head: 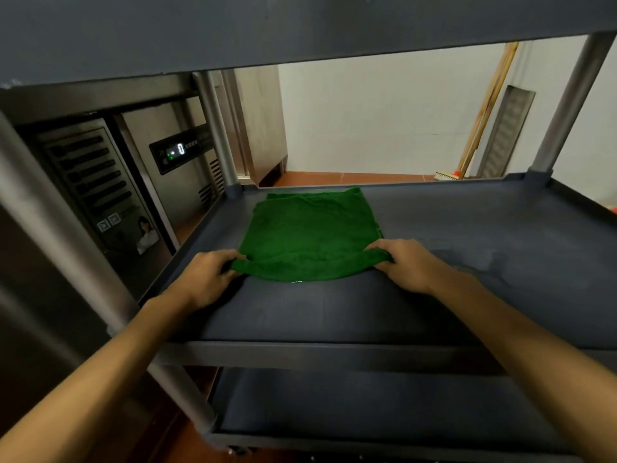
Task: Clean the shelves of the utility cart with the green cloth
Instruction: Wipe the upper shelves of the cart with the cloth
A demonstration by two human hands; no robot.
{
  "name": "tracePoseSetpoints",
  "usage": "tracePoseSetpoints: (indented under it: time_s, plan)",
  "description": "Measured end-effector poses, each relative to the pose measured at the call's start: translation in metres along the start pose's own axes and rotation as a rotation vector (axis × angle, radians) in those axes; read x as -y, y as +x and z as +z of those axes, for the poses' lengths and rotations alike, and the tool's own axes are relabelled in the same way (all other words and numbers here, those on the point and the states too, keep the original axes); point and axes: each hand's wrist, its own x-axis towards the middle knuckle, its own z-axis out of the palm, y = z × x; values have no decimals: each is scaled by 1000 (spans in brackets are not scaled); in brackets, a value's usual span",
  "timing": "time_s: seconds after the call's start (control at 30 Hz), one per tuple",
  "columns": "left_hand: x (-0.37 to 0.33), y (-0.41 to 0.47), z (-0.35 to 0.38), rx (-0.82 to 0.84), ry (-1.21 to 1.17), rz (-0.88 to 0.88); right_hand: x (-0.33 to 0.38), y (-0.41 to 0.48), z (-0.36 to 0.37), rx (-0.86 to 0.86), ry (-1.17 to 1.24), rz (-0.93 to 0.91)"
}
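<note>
Left hand [203, 279] and right hand [404, 262] are pinched onto near corners of the green cloth [310, 235]; the middle shelf [467, 228] is judged mid-wipe, and a flat pull toward 6 o'clock is needed.

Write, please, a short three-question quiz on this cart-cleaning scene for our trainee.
1. True or false: the green cloth lies spread on the middle shelf of the utility cart.
2. The left hand and right hand each: A) press flat on the cloth; B) pinch a near corner of it; C) hover above it.
3. What leans against the wall behind the cart?
Key: 1 true; 2 B; 3 a broom.
</note>
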Motion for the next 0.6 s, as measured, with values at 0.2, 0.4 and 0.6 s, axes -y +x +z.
tracePoseSetpoints:
  time_s: [0.2, 0.4, 0.6]
  plan:
    - [1, -28, -13, 57, 20, 87, 4, -34, -8, 36, -12, -100]
    - [-4, -54, -21, 70, -37, 111, 4, -56, -9, 16, 16, -156]
    - [-14, -87, -37, 142, -76, 68, 10, -83, -17, 25, 37, -198]
